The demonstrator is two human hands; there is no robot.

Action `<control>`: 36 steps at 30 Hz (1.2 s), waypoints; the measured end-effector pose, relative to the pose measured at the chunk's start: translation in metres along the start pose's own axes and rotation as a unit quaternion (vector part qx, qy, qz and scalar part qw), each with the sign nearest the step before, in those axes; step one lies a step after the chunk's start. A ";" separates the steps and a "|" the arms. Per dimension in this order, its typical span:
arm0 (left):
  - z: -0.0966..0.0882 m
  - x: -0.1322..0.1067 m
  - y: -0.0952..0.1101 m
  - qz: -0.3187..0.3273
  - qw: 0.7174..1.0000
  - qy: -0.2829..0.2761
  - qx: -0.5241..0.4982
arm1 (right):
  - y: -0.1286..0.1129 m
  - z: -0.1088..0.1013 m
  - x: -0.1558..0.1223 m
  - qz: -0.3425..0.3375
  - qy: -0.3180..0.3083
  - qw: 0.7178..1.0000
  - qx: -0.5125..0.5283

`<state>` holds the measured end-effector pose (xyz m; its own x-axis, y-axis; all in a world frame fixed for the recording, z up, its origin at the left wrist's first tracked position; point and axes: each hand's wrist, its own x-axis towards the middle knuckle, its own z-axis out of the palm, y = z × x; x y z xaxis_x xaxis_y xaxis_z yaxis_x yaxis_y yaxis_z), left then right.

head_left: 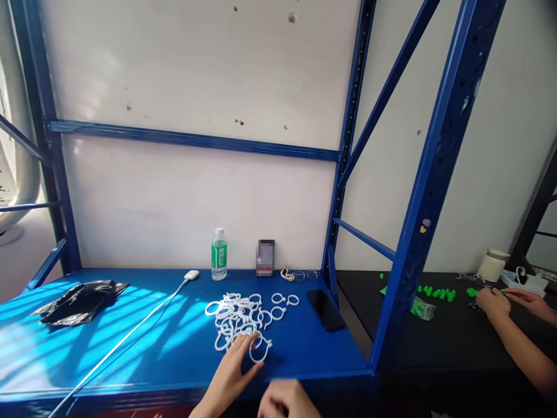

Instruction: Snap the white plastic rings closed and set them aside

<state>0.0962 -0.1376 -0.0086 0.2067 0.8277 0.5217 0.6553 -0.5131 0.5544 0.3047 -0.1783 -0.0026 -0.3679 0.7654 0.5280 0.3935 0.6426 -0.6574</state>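
Observation:
My left hand (232, 371) reaches over the front of the blue table, thumb and fingers closed on a white plastic ring (267, 352) with a small knob on its rim. Just behind it lies a loose pile of similar white rings (237, 316), overlapping one another. A few single rings (277, 298) are spread to the right of the pile. My right hand (287, 399) is at the table's front edge, blurred, with its fingers curled in. Whatever it may hold is hidden.
A water bottle (219, 255), a small box (265, 258) and glasses (304, 274) stand along the back. A phone (325, 310) lies right, a black bag (82, 302) and white cable (130, 332) left. Beyond the blue post (429, 174), another person's hands (494, 303) handle green pieces.

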 end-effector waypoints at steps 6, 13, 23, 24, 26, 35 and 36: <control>0.014 0.015 0.020 -0.067 0.992 -0.016 -0.103 | 0.004 -0.038 0.050 0.029 0.096 0.993 0.065; 0.048 0.030 0.046 -0.083 0.971 -0.023 -0.222 | 0.040 -0.028 0.064 0.076 0.029 0.981 0.175; 0.049 0.032 0.051 -0.111 0.968 0.012 -0.226 | 0.062 -0.021 0.060 0.136 0.069 0.942 0.298; 0.048 0.032 0.051 -0.113 0.967 0.013 -0.227 | 0.062 -0.022 0.060 0.141 0.073 0.938 0.309; 0.047 0.033 0.051 -0.118 0.966 0.014 -0.228 | 0.062 -0.025 0.059 0.145 0.075 0.935 0.315; 0.058 0.040 0.055 -0.137 0.953 0.008 -0.271 | 0.065 -0.023 0.058 0.128 0.103 0.939 0.301; 0.061 0.041 0.056 -0.141 0.952 0.018 -0.273 | 0.066 -0.023 0.058 0.129 0.109 0.938 0.302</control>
<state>0.1862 -0.1183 0.0042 0.0466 0.9465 0.3194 0.2046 -0.3220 0.9244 0.3288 -0.0911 -0.0029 -0.1184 0.9236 0.3647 -0.1271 0.3501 -0.9280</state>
